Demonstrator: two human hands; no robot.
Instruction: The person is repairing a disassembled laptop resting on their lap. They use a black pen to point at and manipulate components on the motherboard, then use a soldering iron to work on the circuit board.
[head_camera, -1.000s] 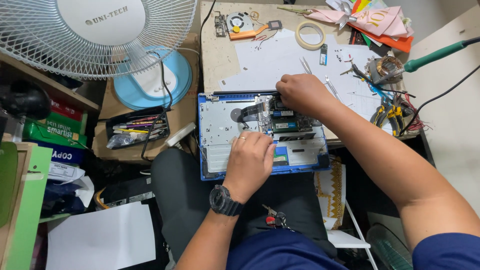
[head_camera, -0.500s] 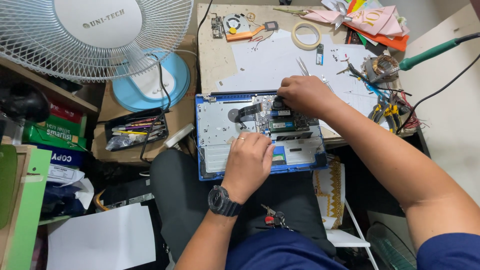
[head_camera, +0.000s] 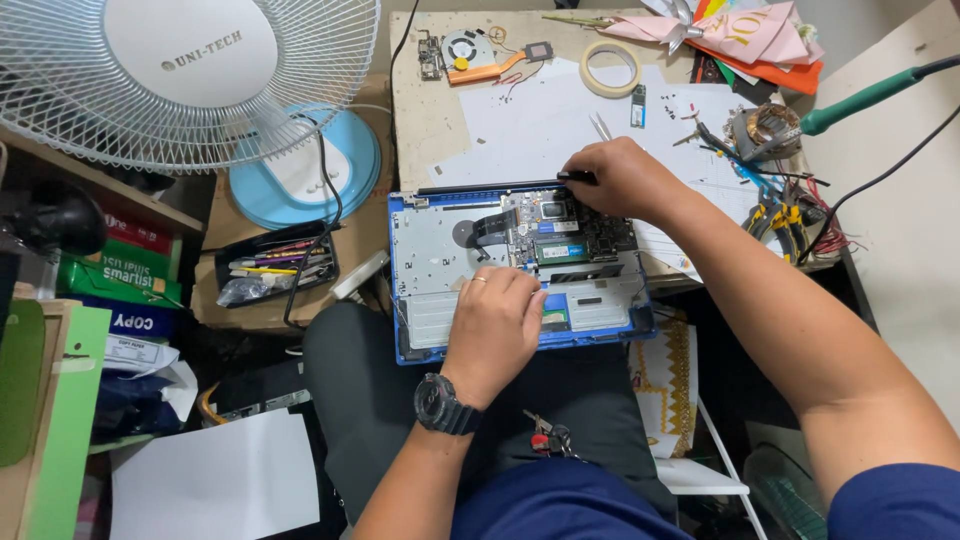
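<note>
Head view: two hands work on an opened blue laptop base set across the lap and the desk edge.

Right hand (head_camera: 625, 180) has its fingers curled together, pinching a slim dark tool (head_camera: 577, 177) whose tip pokes out past the fingertips at the far edge of the laptop base (head_camera: 425, 340); left hand (head_camera: 495, 325) lies flat, fingers close together, pressing down just short of the green circuit board (head_camera: 565, 235). To do this well, I judge the flat hand should keep the base from sliding while the tool is worked gently, level with the edge, clear of the board beneath the knuckles. Tweezers (head_camera: 600, 126) lie just beyond the right fingertips.
</note>
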